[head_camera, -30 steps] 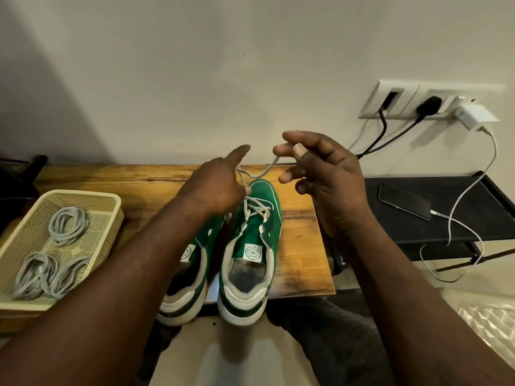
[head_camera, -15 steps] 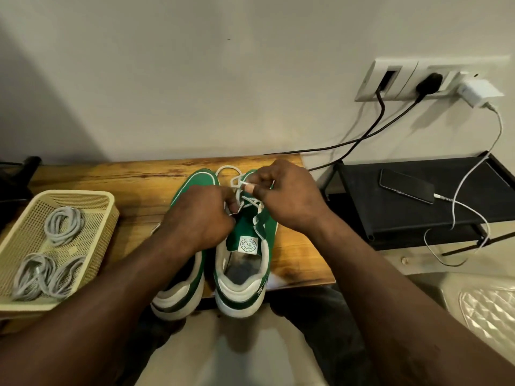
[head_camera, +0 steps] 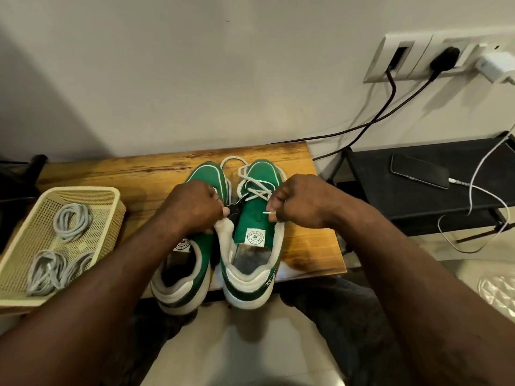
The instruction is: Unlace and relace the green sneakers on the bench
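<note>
Step in hand, as I judge it: relacing. Two green sneakers (head_camera: 204,174) stand side by side on the bench (head_camera: 111,174), heels toward me; left hand (head_camera: 192,210), grip clamped on the right sneaker (head_camera: 255,227) at its eyelet edge; right hand (head_camera: 302,207), grip pinched on the lace (head_camera: 250,188) tip. The next move calls for threading that tip through an upper eyelet. One basket (head_camera: 83,190); three coiled cables (head_camera: 72,221).

My left grip (head_camera: 192,207) hides the left sneaker's (head_camera: 181,285) eyelets. The right edge cuts off the white charger (head_camera: 494,65).
</note>
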The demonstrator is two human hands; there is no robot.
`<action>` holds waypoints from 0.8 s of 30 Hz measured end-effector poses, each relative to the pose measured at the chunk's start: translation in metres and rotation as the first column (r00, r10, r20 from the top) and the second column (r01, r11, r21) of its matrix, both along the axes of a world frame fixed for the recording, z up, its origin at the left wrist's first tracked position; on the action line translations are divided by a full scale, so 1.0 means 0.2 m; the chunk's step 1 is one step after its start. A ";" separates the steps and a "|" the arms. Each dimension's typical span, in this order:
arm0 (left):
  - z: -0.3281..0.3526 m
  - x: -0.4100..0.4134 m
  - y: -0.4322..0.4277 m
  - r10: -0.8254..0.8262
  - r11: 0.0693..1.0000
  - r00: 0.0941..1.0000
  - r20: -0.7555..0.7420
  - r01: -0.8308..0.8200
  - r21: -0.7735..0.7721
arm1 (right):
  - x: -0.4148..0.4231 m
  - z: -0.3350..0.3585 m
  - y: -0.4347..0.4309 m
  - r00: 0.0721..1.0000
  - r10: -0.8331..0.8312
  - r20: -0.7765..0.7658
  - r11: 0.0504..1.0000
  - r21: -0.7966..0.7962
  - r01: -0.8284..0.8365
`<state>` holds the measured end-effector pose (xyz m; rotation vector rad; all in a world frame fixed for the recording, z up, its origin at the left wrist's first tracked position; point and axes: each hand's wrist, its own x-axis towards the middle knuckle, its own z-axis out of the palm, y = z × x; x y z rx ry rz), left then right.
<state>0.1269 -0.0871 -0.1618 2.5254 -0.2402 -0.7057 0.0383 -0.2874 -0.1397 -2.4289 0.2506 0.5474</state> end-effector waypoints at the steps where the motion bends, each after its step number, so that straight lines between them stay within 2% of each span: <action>1: 0.00 0.00 0.00 -0.001 1.000 1.000 -0.018 0.001 -0.005 | 0.00 0.00 0.00 1.000 0.010 -0.005 1.000 -0.008 -0.010; 6: 0.00 -0.01 0.00 0.010 1.000 1.000 -0.019 -0.011 -0.024 | 0.02 0.00 0.03 0.998 0.050 -0.028 0.994 -0.092 -0.052; 8: -0.01 -0.02 0.01 0.000 0.999 1.000 -0.001 0.000 -0.037 | 0.04 -0.02 0.04 1.000 0.014 -0.016 0.991 -0.132 -0.016; 11: -0.02 -0.01 0.02 -0.068 0.996 0.996 0.057 0.071 -0.053 | 0.04 -0.05 0.08 0.995 -0.065 0.080 0.984 -0.163 0.078; 15: -0.02 -0.02 0.02 -0.130 0.985 0.986 0.108 0.141 -0.097 | 0.03 -0.09 0.17 0.981 0.056 0.186 0.961 -0.277 -0.003; 24: -0.03 -0.01 0.00 -0.147 0.985 0.986 0.080 0.154 -0.079 | 0.05 -0.20 0.25 0.949 -0.155 0.274 0.965 -0.165 0.205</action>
